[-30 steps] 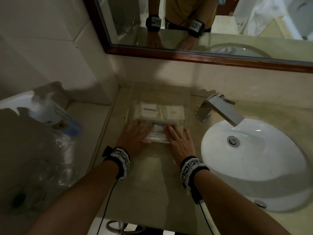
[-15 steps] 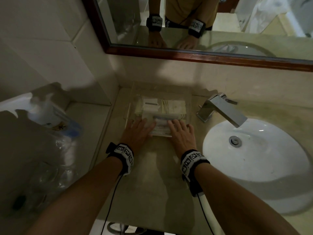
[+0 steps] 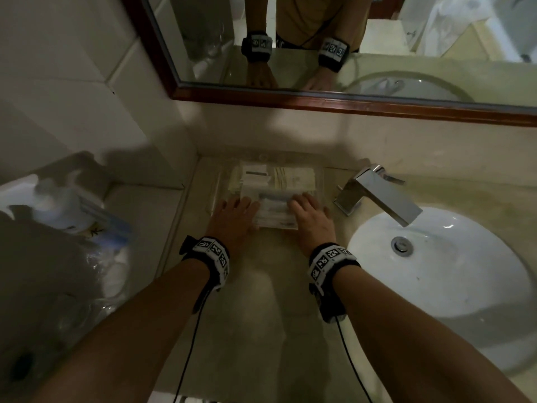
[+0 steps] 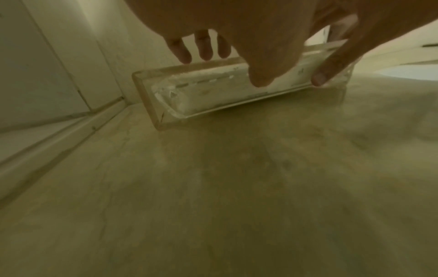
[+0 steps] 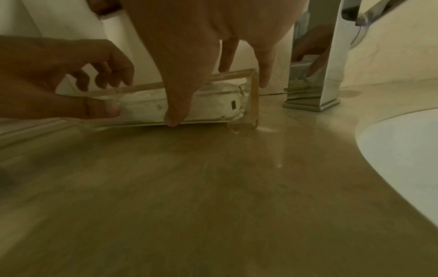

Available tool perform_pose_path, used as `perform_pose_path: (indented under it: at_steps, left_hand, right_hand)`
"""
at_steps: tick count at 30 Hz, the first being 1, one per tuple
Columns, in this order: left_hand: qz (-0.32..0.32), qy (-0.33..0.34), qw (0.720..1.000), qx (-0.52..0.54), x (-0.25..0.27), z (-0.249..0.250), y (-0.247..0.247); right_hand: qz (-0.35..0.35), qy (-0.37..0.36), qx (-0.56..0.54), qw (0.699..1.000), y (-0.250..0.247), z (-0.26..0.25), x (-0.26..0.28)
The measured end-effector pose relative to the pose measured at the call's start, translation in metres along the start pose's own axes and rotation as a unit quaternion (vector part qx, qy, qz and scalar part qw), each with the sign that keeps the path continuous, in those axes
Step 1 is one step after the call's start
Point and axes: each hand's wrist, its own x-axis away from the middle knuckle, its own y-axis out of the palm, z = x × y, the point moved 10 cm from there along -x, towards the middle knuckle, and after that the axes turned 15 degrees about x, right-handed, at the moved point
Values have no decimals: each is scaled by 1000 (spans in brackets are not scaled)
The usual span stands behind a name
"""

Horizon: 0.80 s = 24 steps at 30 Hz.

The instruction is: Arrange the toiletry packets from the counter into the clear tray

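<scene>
The clear tray [image 3: 215, 188] sits on the beige counter near the back wall, with several white and cream toiletry packets [image 3: 293, 181] lying flat inside. My left hand [image 3: 232, 216] grips the tray's front left: fingers hook over the rim and the thumb presses the front wall. My right hand [image 3: 311, 213] holds the front right the same way. In the left wrist view, the left hand [image 4: 249, 46] reaches over the tray [image 4: 151, 97] and a white packet [image 4: 213, 95]. The right wrist view shows my right hand [image 5: 189, 65], the left hand [image 5: 71, 78], the tray [image 5: 252, 101] and a wrapped packet [image 5: 208, 105].
A chrome faucet [image 3: 377, 193] stands just right of the tray, close to my right hand, beside the white sink basin [image 3: 450, 271]. A clear plastic bag with a white bottle [image 3: 66, 210] lies on the lower ledge at left. The mirror [image 3: 348, 39] hangs above the back wall.
Both hands have slid the tray away from me toward the back wall. The packets inside have kept their places.
</scene>
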Motion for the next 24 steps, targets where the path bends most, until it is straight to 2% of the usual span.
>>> perform_pose_path:
  at_steps: [5,10,17,24]
  left_hand:
    - [-43,-4,998,34,-13,-2,6]
    - [-45,7,997,55,-21,1,3]
    - [-74,59,993,69,-23,5,5]
    - [-173,-30,983,62,-30,-2,14]
  right_hand:
    - [-11,3,-14,1000,-3,5,-10]
    - [-15,2,-22,1000,-6,6,-14]
    - [-5,-3,-36,999,-6,5,-16]
    - [-25,-53,-46,997,-14,6,-12]
